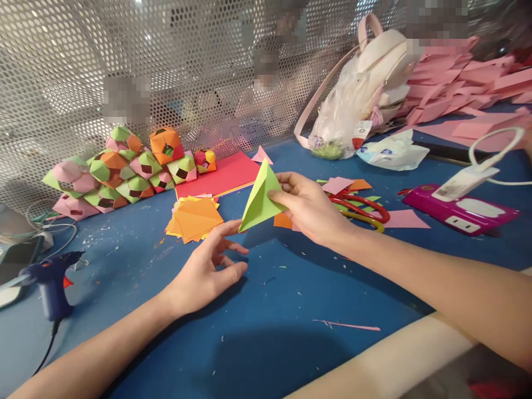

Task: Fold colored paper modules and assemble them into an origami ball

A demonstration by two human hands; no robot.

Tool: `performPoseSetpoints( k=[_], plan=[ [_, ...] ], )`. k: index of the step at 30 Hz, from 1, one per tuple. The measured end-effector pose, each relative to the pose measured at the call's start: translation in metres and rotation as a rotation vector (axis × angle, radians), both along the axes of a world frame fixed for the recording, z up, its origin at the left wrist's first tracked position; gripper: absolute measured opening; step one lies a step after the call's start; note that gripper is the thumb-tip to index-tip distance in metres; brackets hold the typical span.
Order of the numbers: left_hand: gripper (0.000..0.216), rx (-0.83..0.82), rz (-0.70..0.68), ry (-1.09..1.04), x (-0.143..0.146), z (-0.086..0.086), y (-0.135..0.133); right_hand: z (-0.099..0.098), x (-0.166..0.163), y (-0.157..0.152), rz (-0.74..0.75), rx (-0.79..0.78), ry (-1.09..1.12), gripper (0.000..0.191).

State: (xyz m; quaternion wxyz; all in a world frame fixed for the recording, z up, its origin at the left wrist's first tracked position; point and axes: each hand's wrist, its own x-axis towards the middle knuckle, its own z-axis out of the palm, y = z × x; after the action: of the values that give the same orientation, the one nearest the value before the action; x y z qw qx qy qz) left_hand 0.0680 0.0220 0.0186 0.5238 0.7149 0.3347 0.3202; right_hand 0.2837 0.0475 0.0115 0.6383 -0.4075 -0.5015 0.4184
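Note:
My right hand (310, 208) pinches a light green sheet of paper folded into a triangle (260, 197) and holds it above the blue table (266, 332). My left hand (208, 269) rests lower and to the left, its fingers loosely apart, with the index fingertip touching the triangle's lower left corner. A stack of orange and yellow paper squares (195, 218) lies just behind the left hand. A sheet pile of red paper (218, 174) lies beyond it.
Folded paper balls in pink, green and orange (120, 169) are piled at the back left against a perforated metal screen. A blue glue gun (52, 282) stands at the left. Red scissors (361, 208), a magenta power strip (461, 208), a pink bag (374, 66) and pink paper scraps (449, 83) lie at the right.

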Motion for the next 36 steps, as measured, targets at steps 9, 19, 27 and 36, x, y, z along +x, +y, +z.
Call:
performPoseSetpoints(
  k=[9, 19, 27, 36],
  plan=[
    [0.029, 0.021, 0.285, -0.041, -0.005, 0.002, 0.010, -0.009, -0.016, -0.018, 0.128, -0.004, -0.502, 0.022],
    [0.019, 0.115, 0.365, 0.207, -0.008, -0.010, 0.022, -0.014, -0.019, -0.017, 0.155, 0.012, -0.706, 0.027],
    [0.016, 0.292, 0.284, 0.478, -0.016, -0.015, 0.027, -0.013, -0.013, -0.014, 0.220, -0.067, -0.884, 0.033],
    [0.029, 0.290, 0.079, 0.488, -0.027, -0.011, 0.036, -0.015, -0.010, -0.013, 0.299, 0.006, -1.005, 0.032]
  ],
)
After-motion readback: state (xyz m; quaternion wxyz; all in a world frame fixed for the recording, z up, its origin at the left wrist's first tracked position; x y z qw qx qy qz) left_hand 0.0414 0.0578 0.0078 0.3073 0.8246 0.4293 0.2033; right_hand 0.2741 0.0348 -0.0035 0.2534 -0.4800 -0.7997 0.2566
